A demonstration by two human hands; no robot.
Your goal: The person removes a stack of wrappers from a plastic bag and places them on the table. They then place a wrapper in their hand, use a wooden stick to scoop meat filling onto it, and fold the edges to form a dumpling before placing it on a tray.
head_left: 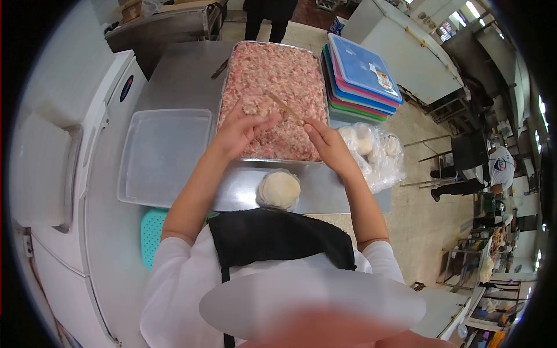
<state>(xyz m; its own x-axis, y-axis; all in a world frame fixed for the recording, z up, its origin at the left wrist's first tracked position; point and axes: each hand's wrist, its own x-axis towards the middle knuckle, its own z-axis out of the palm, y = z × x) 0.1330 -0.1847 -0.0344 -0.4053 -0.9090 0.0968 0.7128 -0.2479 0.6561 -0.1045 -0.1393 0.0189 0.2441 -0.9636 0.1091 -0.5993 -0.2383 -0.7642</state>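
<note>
A large metal tray [323, 116] full of pinkish minced filling [278, 66] lies on the steel table. Over its lower left part is my left hand [241, 129], palm up with fingers curved around a small filled wrapper [255, 105]. My right hand [326, 142], at the tray's lower right, grips a thin flat spatula [284, 107] that points up and left over the filling. Close to my body, a stack of round pale wrappers [279, 190] rests on the table below the tray.
An empty translucent tray [165, 153] lies at the left. Colored lids [362, 66] are stacked right of the filling, above plastic bags of dough wrappers [374, 153]. A dark-clothed person [270, 17] stands beyond the table; another person [500, 168] is far right.
</note>
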